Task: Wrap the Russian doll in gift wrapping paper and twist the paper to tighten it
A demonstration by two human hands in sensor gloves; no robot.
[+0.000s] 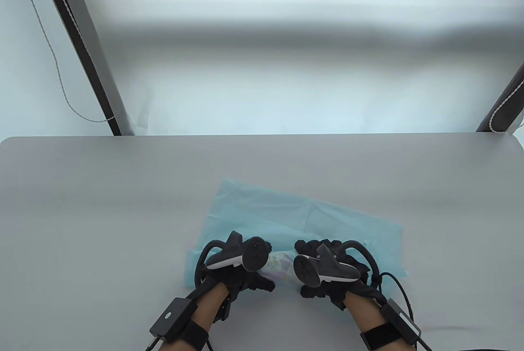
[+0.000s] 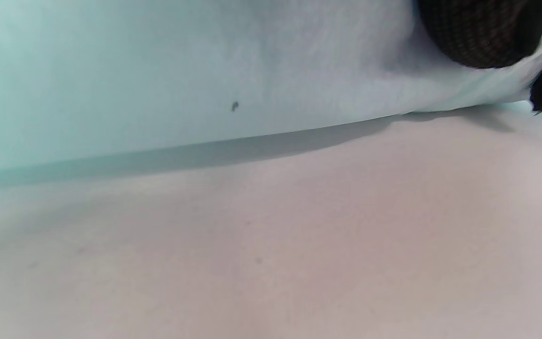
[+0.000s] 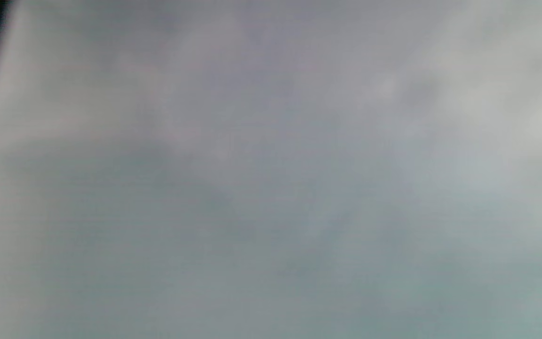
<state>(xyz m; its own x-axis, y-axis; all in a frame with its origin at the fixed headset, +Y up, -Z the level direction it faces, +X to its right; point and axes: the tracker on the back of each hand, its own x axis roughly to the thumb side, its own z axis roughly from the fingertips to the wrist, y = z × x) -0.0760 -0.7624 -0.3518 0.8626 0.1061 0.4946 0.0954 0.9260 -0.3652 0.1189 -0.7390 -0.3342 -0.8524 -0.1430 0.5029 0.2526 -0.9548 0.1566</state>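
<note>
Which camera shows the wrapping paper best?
The table view: the whole blue wrapping paper lies spread under both hands. The left wrist view shows only one edge close up; the right wrist view is a blur.

No readable text, labels, brand names, numbers or signs appear on anything in any of the three views.

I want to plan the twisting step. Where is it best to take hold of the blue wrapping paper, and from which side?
Probably the loose ends of the wrapping paper beside the doll, which lies crosswise between the left hand and right hand. Each grip should come from its own side, where the paper extends past the doll.
</note>
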